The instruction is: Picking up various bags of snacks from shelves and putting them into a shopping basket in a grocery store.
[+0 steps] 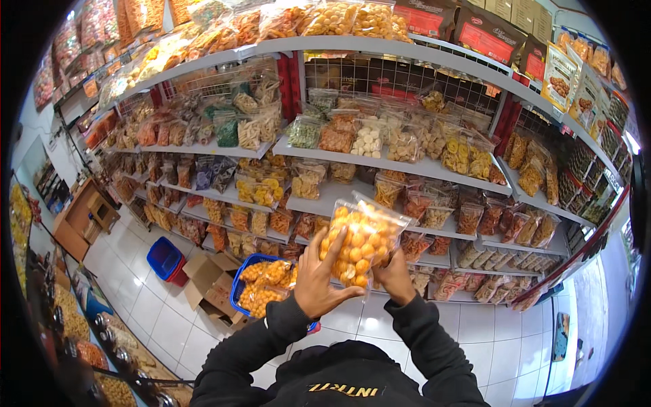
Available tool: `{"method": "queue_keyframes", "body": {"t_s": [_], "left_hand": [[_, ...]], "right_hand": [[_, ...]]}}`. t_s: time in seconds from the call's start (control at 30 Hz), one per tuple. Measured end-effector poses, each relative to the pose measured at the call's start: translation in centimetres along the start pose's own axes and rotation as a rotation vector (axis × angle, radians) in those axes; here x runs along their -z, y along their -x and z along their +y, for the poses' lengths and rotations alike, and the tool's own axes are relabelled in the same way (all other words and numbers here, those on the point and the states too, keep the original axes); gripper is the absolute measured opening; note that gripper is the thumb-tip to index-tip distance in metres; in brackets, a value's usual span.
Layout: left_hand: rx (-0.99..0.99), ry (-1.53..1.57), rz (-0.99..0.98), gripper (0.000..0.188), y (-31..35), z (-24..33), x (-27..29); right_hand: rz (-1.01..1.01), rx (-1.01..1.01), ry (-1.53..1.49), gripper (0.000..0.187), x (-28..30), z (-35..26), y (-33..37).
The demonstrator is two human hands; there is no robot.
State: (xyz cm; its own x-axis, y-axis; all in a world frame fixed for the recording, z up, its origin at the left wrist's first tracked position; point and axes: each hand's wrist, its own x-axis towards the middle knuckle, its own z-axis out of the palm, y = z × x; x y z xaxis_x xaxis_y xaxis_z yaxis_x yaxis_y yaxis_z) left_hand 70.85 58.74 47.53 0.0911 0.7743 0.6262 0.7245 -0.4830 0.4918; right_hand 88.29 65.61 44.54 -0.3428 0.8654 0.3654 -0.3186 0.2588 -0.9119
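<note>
A clear plastic bag of round orange-yellow snacks [361, 239] is held up before the shelves, tilted. My left hand [317, 277] lies along the bag's left side, its fingers spread over the front and its thumb by the bottom edge. At the lower right of the bag, my right hand [395, 277] grips it; most of those fingers are hidden behind the plastic. Just left of my left wrist, a blue basket [237, 286] on the floor side holds similar bags of orange snacks [266, 279].
Grey shelves [400, 166] packed with bagged snacks curve around in front. An opened cardboard box [203, 279] and a blue tub stacked on a red one [165, 259] stand on the tiled floor [129, 281]. Jars and bulk snacks [71, 315] line the left side.
</note>
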Motion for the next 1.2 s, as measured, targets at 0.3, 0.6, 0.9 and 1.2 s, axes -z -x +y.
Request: {"method": "queue_keyframes", "body": {"t_s": [0.3, 0.6, 0.9, 1.2], "left_hand": [[0.422, 0.233, -0.042, 0.087, 16.1, 2.5, 2.6], [0.832, 0.829, 0.216, 0.077, 30.4, 1.4, 4.4], [0.789, 0.860, 0.290, 0.069, 35.3, -17.5, 7.8], [0.648, 0.715, 0.185, 0.056, 32.4, -36.9, 6.9]], "right_hand": [[-0.115, -0.287, -0.147, 0.059, -4.8, 6.6, 13.4], [-0.137, -0.670, -0.297, 0.063, -9.7, 10.6, 24.3], [-0.041, -0.712, -0.294, 0.060, -14.6, 13.0, 21.8], [0.183, -0.592, -0.204, 0.059, -23.4, 19.0, 13.1]]}}
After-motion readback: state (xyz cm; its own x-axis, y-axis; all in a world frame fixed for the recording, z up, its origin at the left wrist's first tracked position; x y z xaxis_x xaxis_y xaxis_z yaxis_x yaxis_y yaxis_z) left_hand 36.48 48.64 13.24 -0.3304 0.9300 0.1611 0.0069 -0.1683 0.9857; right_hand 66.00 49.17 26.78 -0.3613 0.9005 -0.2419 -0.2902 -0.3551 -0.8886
